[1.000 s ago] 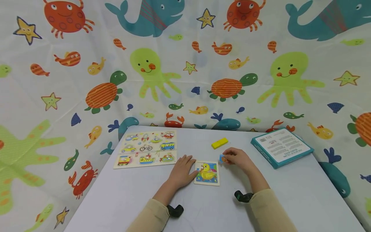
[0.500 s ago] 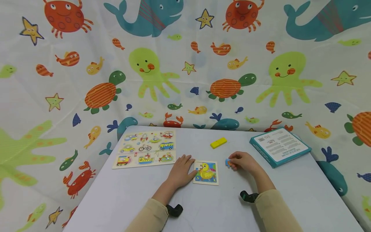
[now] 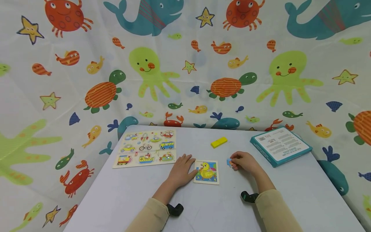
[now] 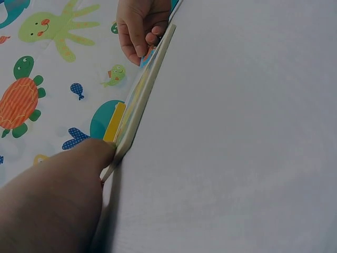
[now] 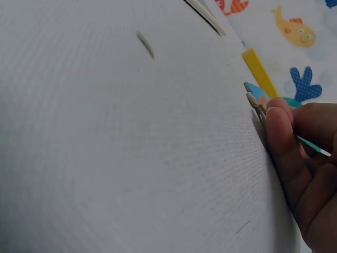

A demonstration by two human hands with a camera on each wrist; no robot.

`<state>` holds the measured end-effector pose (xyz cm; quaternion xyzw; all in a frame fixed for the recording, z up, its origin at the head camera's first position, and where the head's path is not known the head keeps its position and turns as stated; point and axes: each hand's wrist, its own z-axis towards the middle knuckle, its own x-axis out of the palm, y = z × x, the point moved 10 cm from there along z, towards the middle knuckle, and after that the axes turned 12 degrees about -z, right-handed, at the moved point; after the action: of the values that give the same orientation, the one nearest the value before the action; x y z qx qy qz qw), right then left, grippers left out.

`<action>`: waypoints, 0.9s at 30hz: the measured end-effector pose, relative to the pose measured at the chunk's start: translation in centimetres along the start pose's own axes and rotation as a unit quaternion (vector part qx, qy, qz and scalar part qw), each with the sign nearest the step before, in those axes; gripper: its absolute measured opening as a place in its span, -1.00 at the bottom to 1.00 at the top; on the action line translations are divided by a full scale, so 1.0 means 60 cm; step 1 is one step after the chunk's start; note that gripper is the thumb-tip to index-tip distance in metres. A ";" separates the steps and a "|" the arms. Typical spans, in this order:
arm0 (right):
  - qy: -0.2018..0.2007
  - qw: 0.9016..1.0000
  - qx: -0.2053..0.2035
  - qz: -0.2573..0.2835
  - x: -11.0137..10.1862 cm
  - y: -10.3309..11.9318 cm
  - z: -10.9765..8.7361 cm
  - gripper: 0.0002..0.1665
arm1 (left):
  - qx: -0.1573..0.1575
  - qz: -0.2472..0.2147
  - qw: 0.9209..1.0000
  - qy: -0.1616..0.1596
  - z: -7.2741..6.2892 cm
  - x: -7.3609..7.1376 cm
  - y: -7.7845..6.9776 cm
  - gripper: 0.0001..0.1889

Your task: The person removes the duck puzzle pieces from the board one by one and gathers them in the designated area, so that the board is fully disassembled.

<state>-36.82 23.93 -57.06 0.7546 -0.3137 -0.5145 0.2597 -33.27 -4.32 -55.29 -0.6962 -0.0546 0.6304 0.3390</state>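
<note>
Duck jigsaw taken as dial centre, far edge of the bench at twelve. Jigsaw lies flat, pale-rimmed. Left hand at nine o'clock, palm down, fingers loosely spread, thumb on the jigsaw's left edge; grips nothing. Right hand between two and three, pinching a small blue-and-orange puzzle piece between thumb and fingertips, apart from the jigsaw. Right wrist view shows two thin edges; cannot tell whether one piece or two. Piece looks light and stiff, wood or thick card perhaps; probably not slippery, though its corners might chip if forced. Best taken by opposite edges, printed face uncovered. Jigsaw likely light enough to slide when nudged; its rim is the place to hold. Yellow block at one o'clock, vehicle puzzle between nine and ten, teal box beyond the right hand, between two and three.
</note>
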 end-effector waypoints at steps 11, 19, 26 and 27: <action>-0.013 1.000 0.006 -0.005 -0.001 0.000 0.001 -0.73 | 0.002 0.006 1.000 -0.001 0.001 0.002 0.003 -0.35; -0.033 0.999 -0.002 -0.025 -0.011 0.012 -0.009 -0.68 | 0.009 0.009 1.000 -0.001 0.002 0.003 0.002 -0.34; -0.045 0.998 -0.023 -0.047 -0.012 0.053 -0.018 -0.67 | 0.009 0.014 1.000 -0.003 0.002 0.002 0.003 -0.34; -0.044 0.998 -0.029 -0.043 -0.009 0.060 -0.019 -0.66 | 0.010 0.014 1.000 -0.003 0.002 0.002 0.002 -0.34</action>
<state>-36.64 22.02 -53.75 0.7364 -0.2769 -0.5666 0.2449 -33.40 -4.31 -55.47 -0.6915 -0.0401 0.6378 0.3368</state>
